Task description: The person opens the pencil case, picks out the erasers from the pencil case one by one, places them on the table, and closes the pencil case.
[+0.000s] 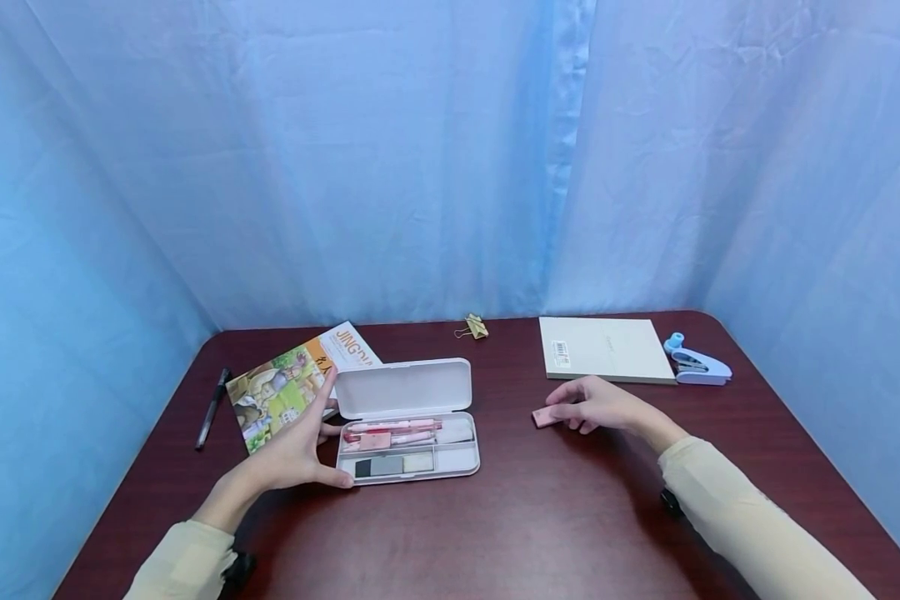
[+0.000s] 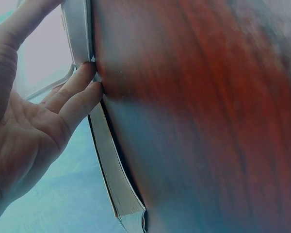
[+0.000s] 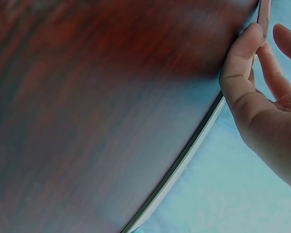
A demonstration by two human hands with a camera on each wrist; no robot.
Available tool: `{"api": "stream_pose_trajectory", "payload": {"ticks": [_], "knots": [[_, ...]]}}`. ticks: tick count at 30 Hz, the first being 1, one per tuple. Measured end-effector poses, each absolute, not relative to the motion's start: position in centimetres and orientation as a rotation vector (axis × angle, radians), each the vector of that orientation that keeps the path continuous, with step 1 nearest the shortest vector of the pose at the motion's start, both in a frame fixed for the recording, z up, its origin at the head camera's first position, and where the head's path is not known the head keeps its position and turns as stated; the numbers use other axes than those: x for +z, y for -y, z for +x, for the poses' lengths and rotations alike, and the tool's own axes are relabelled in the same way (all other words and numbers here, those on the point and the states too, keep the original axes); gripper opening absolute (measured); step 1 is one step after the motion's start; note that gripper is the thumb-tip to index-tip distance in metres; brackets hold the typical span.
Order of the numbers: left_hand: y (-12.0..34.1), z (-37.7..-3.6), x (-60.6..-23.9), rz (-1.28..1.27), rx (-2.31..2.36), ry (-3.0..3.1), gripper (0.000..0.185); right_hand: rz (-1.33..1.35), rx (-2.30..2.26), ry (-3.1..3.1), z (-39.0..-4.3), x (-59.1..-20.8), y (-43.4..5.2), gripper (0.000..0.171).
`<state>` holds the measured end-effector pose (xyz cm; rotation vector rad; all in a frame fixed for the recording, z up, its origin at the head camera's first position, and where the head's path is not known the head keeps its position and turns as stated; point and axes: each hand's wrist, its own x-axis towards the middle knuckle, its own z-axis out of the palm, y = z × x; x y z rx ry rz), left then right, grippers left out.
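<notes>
Left arm, sleeved in cream, extends forward from the lower left. The left hand (image 1: 294,454) is spread with straight fingers, thumb pointing right along the counter. Right arm, likewise sleeved, reaches in from the lower right. The right hand (image 1: 598,406) lies palm-down, its fingers curled leftward in a light grip.

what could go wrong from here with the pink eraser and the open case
The right hand only pinches the pink eraser by its end against the table, so it may slip when lifted. The pencil case is already crowded with pens and other pieces, so the eraser might not fit and could stop the lid closing. The left hand merely rests straight fingers at the case's side, so a nudge could slide it.
</notes>
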<state>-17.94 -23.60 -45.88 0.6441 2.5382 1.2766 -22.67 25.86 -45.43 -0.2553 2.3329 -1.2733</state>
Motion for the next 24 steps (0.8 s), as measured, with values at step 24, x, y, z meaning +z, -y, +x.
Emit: {"api": "stream_pose_trajectory", "payload": {"ticks": [24], "knots": [[23.61, -17.93, -46.03, 0.642, 1.27, -2.546, 0.144, -0.246, -1.298, -2.299, -22.61, -45.37, -26.03, 0.034]]}}
